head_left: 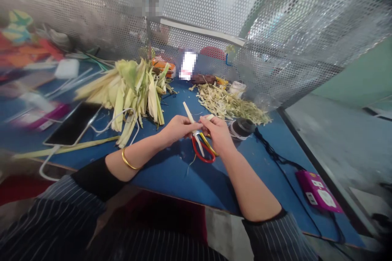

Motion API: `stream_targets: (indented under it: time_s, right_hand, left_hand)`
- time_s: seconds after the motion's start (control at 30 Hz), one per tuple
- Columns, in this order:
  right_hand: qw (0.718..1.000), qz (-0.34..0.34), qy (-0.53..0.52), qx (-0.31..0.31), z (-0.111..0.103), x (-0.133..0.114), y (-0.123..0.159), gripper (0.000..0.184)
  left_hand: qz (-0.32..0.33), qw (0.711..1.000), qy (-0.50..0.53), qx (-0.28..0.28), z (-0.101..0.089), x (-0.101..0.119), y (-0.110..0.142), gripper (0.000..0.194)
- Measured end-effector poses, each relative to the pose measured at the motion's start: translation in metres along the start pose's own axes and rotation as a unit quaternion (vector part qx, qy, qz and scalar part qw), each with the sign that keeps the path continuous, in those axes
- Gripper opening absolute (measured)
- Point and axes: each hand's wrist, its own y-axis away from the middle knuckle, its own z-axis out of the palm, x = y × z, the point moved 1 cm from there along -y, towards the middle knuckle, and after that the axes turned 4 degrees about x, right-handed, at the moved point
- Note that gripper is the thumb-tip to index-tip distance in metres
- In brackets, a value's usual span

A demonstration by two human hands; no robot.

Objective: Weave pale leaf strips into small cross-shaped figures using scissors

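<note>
Between the fingers of my left hand point(178, 127) is a narrow, pale strip of corn husk point(188, 111), its upper end pointing away from me and its lower end hanging down. My right hand point(218, 129) meets it from the other side with thumb and fingers pinched together. A small pale piece point(210, 117) shows at the right fingers, and I cannot tell whether it belongs to the same strip. Scissors point(204, 159) with one red and one gold-coloured handle lie on the blue table just under my hands, partly hidden by them.
A heap of corn husks point(131, 85) lies at the left, near a phone point(73, 124) with a white cable. Husk scraps point(226, 102) are piled at the back right. A black spool point(242, 128) and a purple power strip point(318, 191) are on the right; perforated panels point(208, 4) stand behind.
</note>
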Motion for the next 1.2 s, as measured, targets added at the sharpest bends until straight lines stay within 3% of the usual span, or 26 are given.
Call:
stream_targets:
  time_s: [0.1, 0.3, 0.43, 0.53, 0.63, 0.73, 0.83, 1.0, 1.2]
  right_hand:
    - [0.999, -0.018, 0.028, 0.004, 0.001, -0.001, 0.001, 0.025]
    - [0.994, -0.045, 0.038, 0.092, -0.004, 0.000, -0.002, 0.023]
    - [0.998, -0.012, 0.011, 0.066, -0.007, 0.003, -0.005, 0.026]
    - [0.995, -0.004, -0.040, 0.093, -0.010, 0.005, -0.010, 0.031]
    - [0.989, -0.026, -0.001, 0.146, -0.009, 0.000, -0.008, 0.026]
    - [0.988, -0.059, 0.116, 0.080, 0.004, -0.014, 0.002, 0.028]
    - [0.970, -0.097, 0.221, 0.007, 0.024, -0.020, 0.016, 0.029]
    - [0.953, -0.165, 0.252, 0.034, 0.039, -0.005, 0.030, 0.027]
    - [0.925, -0.242, 0.294, -0.004, 0.036, -0.003, 0.037, 0.023]
  left_hand:
    - [0.004, 1.000, -0.017, -0.012, 0.000, 0.000, 0.001, 0.029]
    - [0.045, 0.998, 0.010, -0.043, 0.004, -0.001, 0.004, 0.023]
    - [0.002, 0.997, 0.058, -0.043, 0.005, 0.004, 0.008, 0.018]
    - [-0.007, 0.993, 0.117, -0.026, -0.004, 0.011, 0.008, 0.021]
    - [0.003, 0.977, 0.213, -0.022, -0.017, 0.020, 0.004, 0.026]
    - [0.024, 0.959, 0.283, 0.013, -0.028, 0.027, 0.001, 0.031]
    - [0.045, 0.960, 0.276, 0.025, -0.029, 0.029, 0.003, 0.033]
    - [0.037, 0.966, 0.256, 0.014, -0.019, 0.021, 0.004, 0.025]
    - [0.036, 0.967, 0.252, -0.001, -0.017, 0.017, 0.003, 0.015]
